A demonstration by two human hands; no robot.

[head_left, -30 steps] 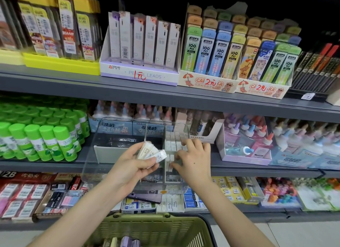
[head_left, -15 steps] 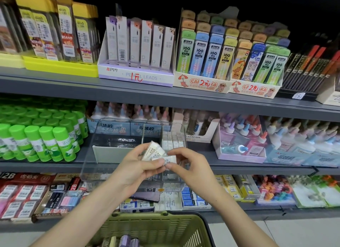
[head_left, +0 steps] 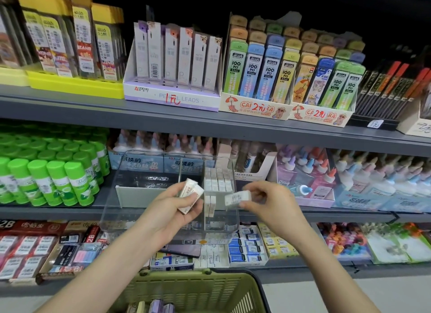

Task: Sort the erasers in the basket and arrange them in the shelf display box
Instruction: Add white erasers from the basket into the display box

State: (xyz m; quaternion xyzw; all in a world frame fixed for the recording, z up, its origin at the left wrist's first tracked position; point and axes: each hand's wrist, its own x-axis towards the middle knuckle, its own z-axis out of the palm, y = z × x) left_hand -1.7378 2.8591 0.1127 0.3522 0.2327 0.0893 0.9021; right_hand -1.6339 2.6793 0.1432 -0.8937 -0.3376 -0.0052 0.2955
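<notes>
A grey metal shelving unit fills the view. Its top tier carries a white and lilac cardboard tray of pencil leads at 12 o'clock. The middle tier holds a block of bright green glue sticks out at 9 o'clock.

At the centre of the view, a clear plastic display box sits on the front edge of the middle tier, split by a clear upright divider. The compartment on its 3 o'clock side holds rows of small white block erasers standing packed together.

An olive-green plastic shopping basket lies at the 6 o'clock edge of the view, below both forearms. A few pale and lilac packets show inside it, too blurred to tell exactly what they are.

The left hand reaches in from 7 o'clock, palm turned up in front of the divider. Its fingers and thumb are curled round a small stack of white wrapped erasers, which tilt up toward 1 o'clock.

The right hand comes from 5 o'clock. Its thumb and fingertips pinch a single white wrapped eraser by one end, and the other fingers are curled. This eraser lies roughly level, with its free end pointing toward 9 o'clock. It is in front of the box's filled compartment, just beside the stack in the left hand but apart from it. Whether it touches the wall of the box cannot be told.
</notes>
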